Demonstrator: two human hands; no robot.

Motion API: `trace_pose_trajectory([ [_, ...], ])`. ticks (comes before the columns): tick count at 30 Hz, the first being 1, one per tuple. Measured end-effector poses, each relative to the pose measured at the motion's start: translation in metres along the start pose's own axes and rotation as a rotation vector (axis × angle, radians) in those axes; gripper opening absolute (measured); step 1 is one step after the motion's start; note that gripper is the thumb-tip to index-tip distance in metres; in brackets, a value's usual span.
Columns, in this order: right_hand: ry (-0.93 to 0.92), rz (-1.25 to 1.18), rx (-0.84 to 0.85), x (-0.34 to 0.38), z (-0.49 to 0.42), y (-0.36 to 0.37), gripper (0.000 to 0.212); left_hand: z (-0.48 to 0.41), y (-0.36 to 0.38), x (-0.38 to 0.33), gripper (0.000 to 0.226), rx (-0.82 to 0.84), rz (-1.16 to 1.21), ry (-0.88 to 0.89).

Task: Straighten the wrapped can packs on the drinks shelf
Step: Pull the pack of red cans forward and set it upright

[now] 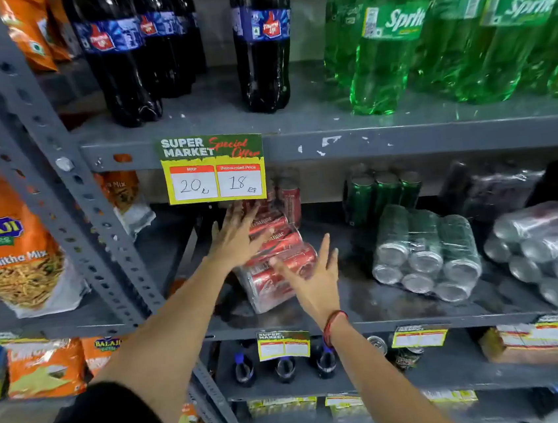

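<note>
A plastic-wrapped pack of red cans point(282, 269) lies on its side on the grey middle shelf point(368, 319), skewed, can ends toward the front left. My left hand point(237, 236) rests flat on the pack's upper left side, fingers spread. My right hand point(312, 276) is open with fingers apart at the pack's front right corner, touching or just above it. To the right lies a wrapped pack of green cans point(426, 251), angled, bottoms facing out. A wrapped pack of silver cans point(547, 252) lies at the far right, also askew.
A yellow price tag point(214, 168) hangs from the upper shelf edge just above my left hand. Upright red cans point(290, 198) and green cans point(382, 193) stand behind the packs. Cola and Sprite bottles fill the shelf above. A grey slotted post point(74, 205) and snack bags stand left.
</note>
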State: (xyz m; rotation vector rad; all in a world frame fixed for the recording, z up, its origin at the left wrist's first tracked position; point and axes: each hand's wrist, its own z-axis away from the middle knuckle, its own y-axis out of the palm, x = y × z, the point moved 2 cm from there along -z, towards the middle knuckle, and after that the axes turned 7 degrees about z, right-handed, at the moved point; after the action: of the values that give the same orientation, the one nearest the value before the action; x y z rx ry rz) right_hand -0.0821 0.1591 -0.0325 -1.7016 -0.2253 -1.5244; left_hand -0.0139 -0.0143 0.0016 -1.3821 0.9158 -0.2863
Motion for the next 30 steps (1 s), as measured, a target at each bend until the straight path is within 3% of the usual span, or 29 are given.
trace_pose_trajectory([
  [3, 0.106, -0.072, 0.082, -0.006, -0.011, 0.012, 0.134, -0.019, 0.005, 0.007, 0.080, 0.200, -0.029, -0.079],
  [6, 0.119, -0.169, 0.059, -0.018, -0.016, 0.021, 0.138, -0.031, 0.014, 0.006, 0.085, 0.256, -0.111, -0.102],
  [13, 0.060, -0.404, -0.015, -0.026, -0.022, 0.033, 0.117, -0.037, 0.020, 0.001, 0.094, 0.150, -0.202, -0.051],
  [22, -0.108, -0.438, -0.144, -0.046, -0.005, 0.030, 0.095, -0.020, 0.019, -0.025, 0.092, -0.060, -0.159, 0.060],
  [26, -0.185, -0.356, -0.218, -0.045, 0.001, 0.019, 0.096, -0.016, 0.018, -0.034, 0.103, -0.131, -0.055, 0.091],
  [30, -0.410, 0.006, -0.215, -0.027, -0.007, -0.008, 0.105, -0.012, 0.028, -0.023, 0.104, -0.182, 0.307, -0.052],
])
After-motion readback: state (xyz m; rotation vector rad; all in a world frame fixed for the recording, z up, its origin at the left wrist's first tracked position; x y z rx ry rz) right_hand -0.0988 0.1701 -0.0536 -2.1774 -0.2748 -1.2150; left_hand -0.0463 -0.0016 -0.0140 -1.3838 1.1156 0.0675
